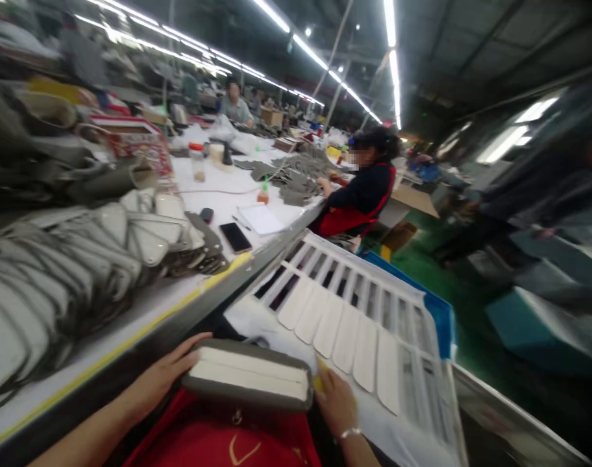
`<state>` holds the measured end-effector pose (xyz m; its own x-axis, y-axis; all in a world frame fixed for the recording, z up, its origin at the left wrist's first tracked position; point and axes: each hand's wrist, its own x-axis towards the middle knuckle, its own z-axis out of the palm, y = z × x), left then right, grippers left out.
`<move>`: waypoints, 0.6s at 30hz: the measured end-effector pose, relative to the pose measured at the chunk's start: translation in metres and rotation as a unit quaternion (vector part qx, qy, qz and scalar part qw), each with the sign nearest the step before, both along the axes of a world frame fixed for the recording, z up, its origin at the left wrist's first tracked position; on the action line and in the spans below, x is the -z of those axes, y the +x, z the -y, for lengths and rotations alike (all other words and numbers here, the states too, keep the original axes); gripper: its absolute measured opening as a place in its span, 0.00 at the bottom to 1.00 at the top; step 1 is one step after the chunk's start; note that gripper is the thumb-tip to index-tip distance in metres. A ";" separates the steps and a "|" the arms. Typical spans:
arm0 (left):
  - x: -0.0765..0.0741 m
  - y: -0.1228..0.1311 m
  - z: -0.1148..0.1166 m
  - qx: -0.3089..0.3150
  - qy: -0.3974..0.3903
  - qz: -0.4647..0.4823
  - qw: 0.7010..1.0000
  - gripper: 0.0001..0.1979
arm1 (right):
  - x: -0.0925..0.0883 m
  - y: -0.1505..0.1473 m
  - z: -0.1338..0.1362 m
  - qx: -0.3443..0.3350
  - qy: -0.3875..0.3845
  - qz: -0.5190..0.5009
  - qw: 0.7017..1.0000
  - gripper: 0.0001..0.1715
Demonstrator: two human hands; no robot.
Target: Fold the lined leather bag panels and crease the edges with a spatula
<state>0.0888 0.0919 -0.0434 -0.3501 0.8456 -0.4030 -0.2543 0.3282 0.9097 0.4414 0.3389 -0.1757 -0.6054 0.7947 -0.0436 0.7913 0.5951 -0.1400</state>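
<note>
A dark grey box-shaped piece (250, 376) with a cream-white long face lies in front of me, above my red apron (228, 434). My left hand (176, 366) grips its left end, fingers along the upper corner. At the other end is my right hand (339, 399), fingers bent against the side. Something small and yellow (320, 374) shows at those fingertips; whether it is held or worn I cannot tell. Just beyond, a white slatted rack (359, 272) bears several pale rounded strips (342, 331) laid side by side.
Left, a white worktable (213, 253) with yellow edging carries a long row of grey-edged white panels (91, 259), a phone (235, 237), a notepad (261, 219) and a lidded jar (197, 162). A co-worker (361, 185) sits farther along. A blue crate (439, 318) stands beneath the rack.
</note>
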 end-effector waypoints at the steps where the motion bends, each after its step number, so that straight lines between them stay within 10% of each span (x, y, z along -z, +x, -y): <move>1: -0.006 -0.001 -0.001 0.002 0.018 0.066 0.998 0.28 | 0.007 0.003 -0.004 -0.014 0.020 -0.003 1.000 0.29; 9: -0.011 -0.015 0.002 0.000 0.029 0.114 0.993 0.30 | 0.020 0.013 -0.025 -0.120 0.149 -0.085 0.978 0.22; 18: -0.013 -0.008 -0.006 -0.033 -0.019 0.045 0.998 0.31 | -0.066 -0.032 -0.015 0.072 0.016 -0.257 0.964 0.35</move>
